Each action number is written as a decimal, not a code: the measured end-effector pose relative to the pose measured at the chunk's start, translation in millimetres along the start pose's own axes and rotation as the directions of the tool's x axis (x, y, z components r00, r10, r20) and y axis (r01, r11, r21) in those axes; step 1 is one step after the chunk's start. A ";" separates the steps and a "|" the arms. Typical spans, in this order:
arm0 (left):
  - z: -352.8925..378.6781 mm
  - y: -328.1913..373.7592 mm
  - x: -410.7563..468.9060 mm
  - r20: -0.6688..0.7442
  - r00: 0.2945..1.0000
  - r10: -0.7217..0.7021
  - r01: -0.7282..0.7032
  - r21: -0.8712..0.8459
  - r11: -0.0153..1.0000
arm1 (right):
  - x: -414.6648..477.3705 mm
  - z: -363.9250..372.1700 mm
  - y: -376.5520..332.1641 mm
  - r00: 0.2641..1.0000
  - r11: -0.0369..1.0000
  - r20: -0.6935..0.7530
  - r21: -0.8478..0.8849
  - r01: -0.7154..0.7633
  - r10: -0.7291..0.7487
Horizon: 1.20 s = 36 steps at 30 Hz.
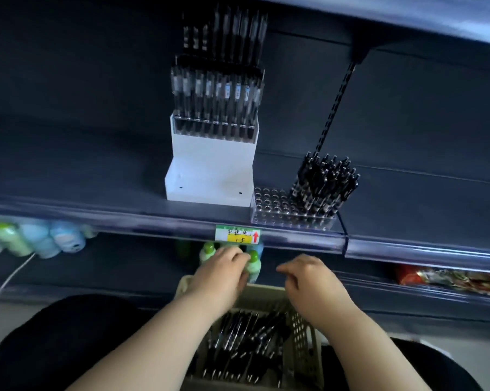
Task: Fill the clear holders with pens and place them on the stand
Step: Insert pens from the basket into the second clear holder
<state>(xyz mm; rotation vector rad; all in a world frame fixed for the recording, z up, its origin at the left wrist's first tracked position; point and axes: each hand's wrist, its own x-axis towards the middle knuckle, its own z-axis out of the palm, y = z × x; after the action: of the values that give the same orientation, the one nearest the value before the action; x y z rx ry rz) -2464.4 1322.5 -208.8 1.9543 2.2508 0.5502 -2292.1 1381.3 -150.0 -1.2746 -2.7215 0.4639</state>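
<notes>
Shelf tag (237, 234): handwriting too blurred to read, red arrow pointing up. Clear holder (269, 206) sits at the shelf edge, just right of the white stand (210, 170). Pens (325, 184) stand upright in its right half, tops fanning outward. Basket (303, 334) on the lap, its loose pens (238, 340) lying roughly lengthwise. Left hand (224, 269) curled over the basket's far rim, grip unclear. Right hand (308, 277) loosely curled, nothing visible in it.
</notes>
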 end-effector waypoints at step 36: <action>138.9 -26.8 -47.6 0.502 0.649 -0.572 0.622 0.083 0.779 | 16.1 183.2 2.0 0.873 0.907 0.456 -0.419 0.039 0.173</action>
<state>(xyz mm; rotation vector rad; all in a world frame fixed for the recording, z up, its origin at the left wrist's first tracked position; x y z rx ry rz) -2437.9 1300.8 -354.0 1.0029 2.2489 0.0397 -2341.0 1352.7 -325.0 -1.5312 -3.3470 0.2303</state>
